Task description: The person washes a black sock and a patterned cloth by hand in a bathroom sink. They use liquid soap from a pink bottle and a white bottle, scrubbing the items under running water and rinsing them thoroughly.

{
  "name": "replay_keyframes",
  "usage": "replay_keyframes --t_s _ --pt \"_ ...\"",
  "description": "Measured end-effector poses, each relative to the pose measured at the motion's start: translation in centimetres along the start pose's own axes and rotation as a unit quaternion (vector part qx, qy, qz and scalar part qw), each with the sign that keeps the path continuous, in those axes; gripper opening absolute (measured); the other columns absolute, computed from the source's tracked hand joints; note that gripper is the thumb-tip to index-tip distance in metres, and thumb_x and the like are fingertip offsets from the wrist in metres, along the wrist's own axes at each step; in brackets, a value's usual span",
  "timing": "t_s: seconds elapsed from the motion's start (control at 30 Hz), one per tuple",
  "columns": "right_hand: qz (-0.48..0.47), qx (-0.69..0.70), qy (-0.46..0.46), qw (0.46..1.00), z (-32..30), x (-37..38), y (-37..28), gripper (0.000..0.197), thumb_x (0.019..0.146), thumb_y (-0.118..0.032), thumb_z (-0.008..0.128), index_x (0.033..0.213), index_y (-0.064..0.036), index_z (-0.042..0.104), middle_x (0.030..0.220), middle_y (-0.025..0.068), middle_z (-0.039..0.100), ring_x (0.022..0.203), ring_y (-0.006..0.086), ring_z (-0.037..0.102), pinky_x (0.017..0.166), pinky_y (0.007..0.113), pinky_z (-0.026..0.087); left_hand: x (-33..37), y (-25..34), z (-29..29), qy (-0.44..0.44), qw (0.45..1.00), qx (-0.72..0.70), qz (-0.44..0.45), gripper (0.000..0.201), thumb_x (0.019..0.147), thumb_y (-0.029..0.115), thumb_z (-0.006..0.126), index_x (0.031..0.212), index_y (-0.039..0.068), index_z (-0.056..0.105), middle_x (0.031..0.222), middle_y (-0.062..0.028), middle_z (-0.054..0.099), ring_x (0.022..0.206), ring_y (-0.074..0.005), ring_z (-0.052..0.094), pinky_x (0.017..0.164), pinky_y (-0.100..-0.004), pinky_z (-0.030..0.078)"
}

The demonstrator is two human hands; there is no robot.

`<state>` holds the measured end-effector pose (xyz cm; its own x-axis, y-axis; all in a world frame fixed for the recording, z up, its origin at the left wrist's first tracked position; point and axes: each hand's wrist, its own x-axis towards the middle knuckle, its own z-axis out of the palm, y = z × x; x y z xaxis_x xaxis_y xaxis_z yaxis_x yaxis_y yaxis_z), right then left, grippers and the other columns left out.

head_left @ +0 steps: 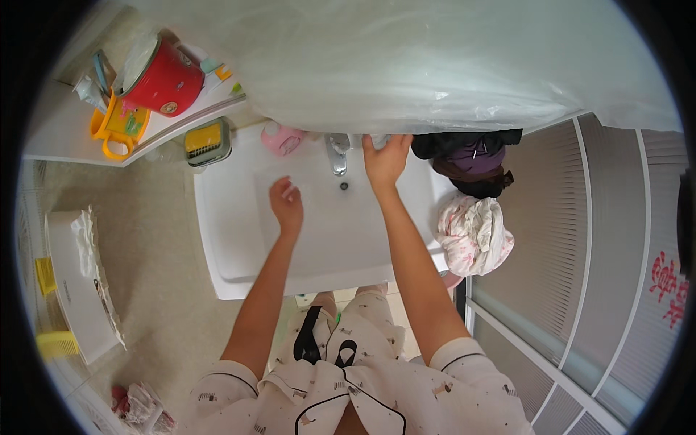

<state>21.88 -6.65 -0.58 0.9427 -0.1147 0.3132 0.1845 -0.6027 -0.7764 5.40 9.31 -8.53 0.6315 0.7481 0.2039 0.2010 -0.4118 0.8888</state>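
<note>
My right hand (386, 161) reaches to the back edge of the white sink (239, 272), just right of the chrome faucet (338, 156). Its thumb and fingers are around a small clear, greyish object (380, 139), whose kind I cannot make out. Over the left part of the basin hovers my left hand (288, 206), fingers curled in; a pale spot shows between them, too small to name. Behind it a pink rounded container (280, 138) stands on the sink's back rim. The drain hole (344, 186) lies in front of the faucet.
A green-grey box with a yellow top (206, 143) sits at the sink's left corner. The shelf holds a red bucket (170, 78) and a yellow holder (119, 125). Dark clothes (475, 159) and pale floral cloth (475, 235) lie at right. Translucent plastic (435, 65) hangs above.
</note>
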Motion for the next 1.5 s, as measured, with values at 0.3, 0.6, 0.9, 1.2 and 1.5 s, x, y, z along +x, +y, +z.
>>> replay_keyframes --t_s 0.3,0.6,0.9,1.2,1.5 --pt "-0.042 -0.059 -0.091 0.993 -0.7 0.9 0.7 0.066 0.066 -0.029 0.083 0.124 -0.0073 0.059 0.123 0.0151 0.055 0.113 0.0358 0.055 0.091 0.043 0.05 -6.4 6.4 1.1 -0.236 0.861 -0.297 -0.34 0.02 0.096 0.01 0.059 0.114 0.002 0.06 0.113 -0.011 0.063 0.108 -0.0216 0.063 0.09 -0.0338 0.054" --pt "0.061 0.075 -0.096 0.991 -11.7 -11.7 -5.4 0.068 0.064 -0.03 0.084 0.123 -0.0044 0.06 0.115 0.0155 0.052 0.107 0.0326 0.054 0.09 0.041 0.047 -6.5 12.9 -1.1 -0.284 0.631 -0.572 -0.441 0.058 0.098 0.053 0.05 0.139 0.012 0.047 0.134 -0.0106 0.056 0.126 -0.0282 0.054 0.102 -0.0522 0.047" --pt "-0.033 0.273 -0.271 0.923 -19.9 -12.0 -9.7 0.069 0.066 -0.017 0.087 0.126 -0.0004 0.059 0.131 0.0143 0.057 0.117 0.0237 0.057 0.099 0.035 0.046 -6.7 15.4 -6.7 -0.495 0.456 -0.523 -0.522 0.054 0.097 0.059 0.038 0.133 0.02 0.053 0.128 -0.0112 0.059 0.107 -0.0304 0.065 0.073 -0.053 0.059" --pt "0.078 0.316 -0.089 0.941 -21.1 -11.4 -12.9 0.061 0.069 -0.014 0.085 0.124 -0.0034 0.06 0.118 0.008 0.061 0.105 0.0173 0.061 0.092 0.033 0.049 -7.8 25.4 -8.6 -0.356 0.656 -0.537 -0.394 0.058 0.099 0.056 0.04 0.136 0.012 0.05 0.129 -0.016 0.057 0.108 -0.0391 0.063 0.074 -0.051 0.059" --pt "0.08 0.559 -0.454 0.689 -25.4 -7.7 -12.2 0.039 0.075 -0.006 0.077 0.112 -0.0018 0.068 0.116 0.0069 0.066 0.1 0.0173 0.063 0.086 0.031 0.052 -5.9 22.7 -9.0 -0.656 0.278 -0.584 -0.39 0.067 0.098 0.064 0.037 0.142 0.014 0.044 0.137 -0.0168 0.053 0.11 -0.0398 0.062 0.081 -0.0491 0.059"
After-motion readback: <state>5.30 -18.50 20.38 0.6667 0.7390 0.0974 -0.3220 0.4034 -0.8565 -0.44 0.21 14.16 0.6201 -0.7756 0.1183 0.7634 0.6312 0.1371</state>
